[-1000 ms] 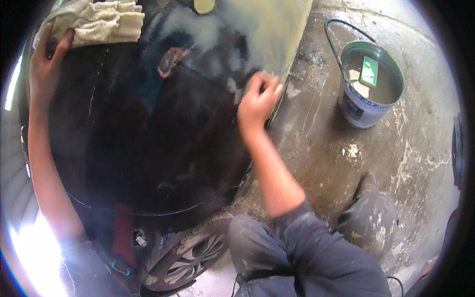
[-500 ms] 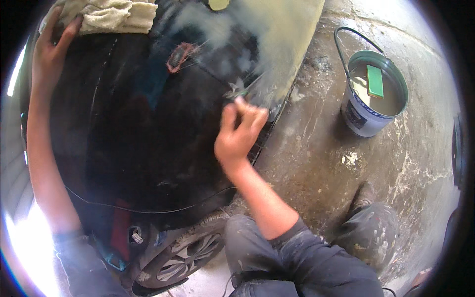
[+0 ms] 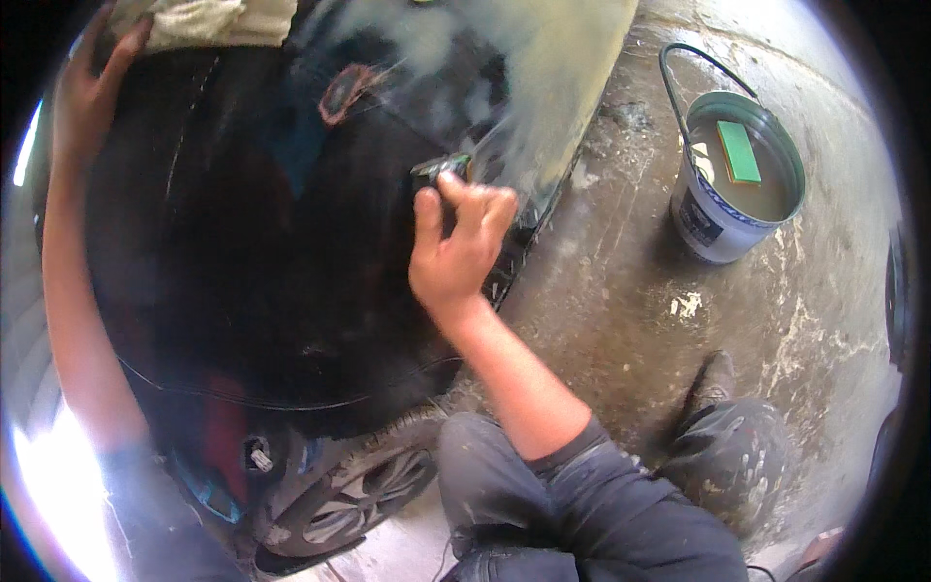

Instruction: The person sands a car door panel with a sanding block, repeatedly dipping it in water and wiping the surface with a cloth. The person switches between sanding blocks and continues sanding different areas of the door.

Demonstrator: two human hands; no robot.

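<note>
My right hand (image 3: 461, 238) pinches a small flat pad (image 3: 441, 171), dark grey with a green edge, against the wet black car panel (image 3: 242, 281). Its exact kind is hard to make out. At the upper left, my left hand (image 3: 89, 107) is on a folded cream cloth (image 3: 208, 24) at the panel's far side, thumb and fingers about the cloth's end; the fingertips are partly cut off by the picture's rim. Beyond the pad, a reddish-rimmed sanded spot (image 3: 344, 94) and a pale yellowish, cloudy patch (image 3: 553, 87) show on the panel.
A bucket (image 3: 722, 228) of cloudy water stands on the stained concrete floor (image 3: 621, 291) to the right, with a green block (image 3: 739, 152) and something pale in it. Below the panel is a car wheel (image 3: 359, 500), close to my knees.
My right hand has shifted slightly left with the pad, which now shows more of its surface. The whole view has moved a little, and the cloth sits higher in the picture.
</note>
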